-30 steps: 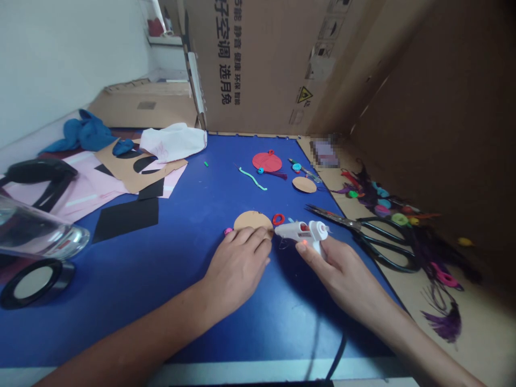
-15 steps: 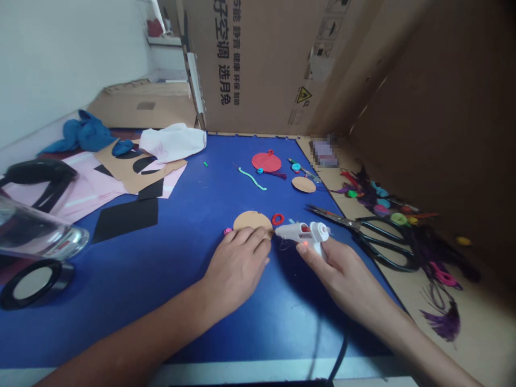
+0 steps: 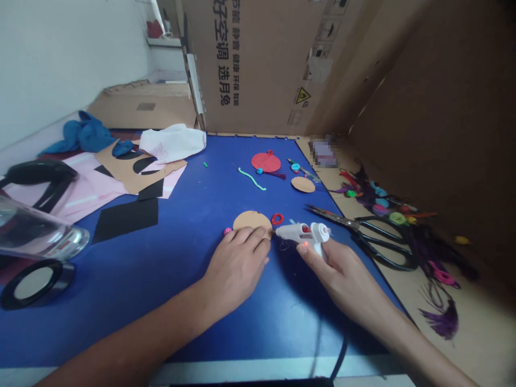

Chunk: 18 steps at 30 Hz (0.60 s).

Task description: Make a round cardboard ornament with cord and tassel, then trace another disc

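A left hand (image 3: 237, 263) is lying open, pinning a cardboard disc (image 3: 248, 219) to the worktop (image 3: 161, 290), while the right hand (image 3: 346, 269) is gripping a glue gun (image 3: 300, 233), nozzle pointing at the disc's right edge.

Light: I am receiving it cool, moderate. Shadow: darkening the blue mat (image 3: 298, 293) by the right hand (image 3: 342, 274). Glare: glinting on the clear vessel (image 3: 44, 234). Right edge: dimming, stretching, blurring.

the left hand (image 3: 237, 263) presses a cardboard disc (image 3: 250, 219); the right hand (image 3: 342, 271) grips a white glue gun (image 3: 302, 233).
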Tool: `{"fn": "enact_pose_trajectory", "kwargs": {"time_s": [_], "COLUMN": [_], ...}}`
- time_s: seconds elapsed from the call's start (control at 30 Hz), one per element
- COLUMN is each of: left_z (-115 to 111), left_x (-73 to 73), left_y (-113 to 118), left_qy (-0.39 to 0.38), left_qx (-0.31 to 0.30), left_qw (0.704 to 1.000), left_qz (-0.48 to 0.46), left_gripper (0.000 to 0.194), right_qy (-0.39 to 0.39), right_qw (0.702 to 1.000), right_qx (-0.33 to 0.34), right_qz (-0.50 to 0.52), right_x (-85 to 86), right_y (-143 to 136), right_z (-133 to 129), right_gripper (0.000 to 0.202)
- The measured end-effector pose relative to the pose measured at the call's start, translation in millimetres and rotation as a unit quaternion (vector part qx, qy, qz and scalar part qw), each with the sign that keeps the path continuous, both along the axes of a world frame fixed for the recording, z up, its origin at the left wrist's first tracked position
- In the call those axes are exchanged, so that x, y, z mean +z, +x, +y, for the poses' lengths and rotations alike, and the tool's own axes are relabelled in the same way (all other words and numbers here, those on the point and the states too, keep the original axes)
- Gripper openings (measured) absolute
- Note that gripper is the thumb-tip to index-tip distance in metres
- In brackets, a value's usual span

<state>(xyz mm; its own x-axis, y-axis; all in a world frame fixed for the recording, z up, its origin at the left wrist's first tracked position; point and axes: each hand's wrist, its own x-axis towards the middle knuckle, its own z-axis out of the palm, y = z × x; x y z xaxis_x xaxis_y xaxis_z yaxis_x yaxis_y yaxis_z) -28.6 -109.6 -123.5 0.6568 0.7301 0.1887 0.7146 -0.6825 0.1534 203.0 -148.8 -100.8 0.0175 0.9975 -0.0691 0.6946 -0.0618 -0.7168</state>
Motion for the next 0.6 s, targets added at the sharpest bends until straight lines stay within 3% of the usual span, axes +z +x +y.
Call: {"fn": "enact_pose_trajectory", "kwargs": {"time_s": [0.3,0.4,0.6], "left_z": [0,0,1], "left_x": [1.5,1.7,1.6], "left_y": [0,0,-1], "left_qy": [0.002,-0.001,-0.004], "left_qx": [0.004,0.003,0.013], "left_qw": [1.000,1.000,1.000], "left_qz": [0.003,0.006,0.015], "left_gripper": [0.030,0.029,0.029], "right_qy": [-0.047,-0.066,-0.189], "right_qw": [0.990,0.978,0.942], "right_qx": [-0.077,-0.100,-0.103], "right_qz": [0.106,0.169,0.259], "right_x": [9.4,3.6,-9.0], "right_y": [10,24,53], "right_z": [-8,-10,-14], "right_gripper": [0.061,0.062,0.059]}}
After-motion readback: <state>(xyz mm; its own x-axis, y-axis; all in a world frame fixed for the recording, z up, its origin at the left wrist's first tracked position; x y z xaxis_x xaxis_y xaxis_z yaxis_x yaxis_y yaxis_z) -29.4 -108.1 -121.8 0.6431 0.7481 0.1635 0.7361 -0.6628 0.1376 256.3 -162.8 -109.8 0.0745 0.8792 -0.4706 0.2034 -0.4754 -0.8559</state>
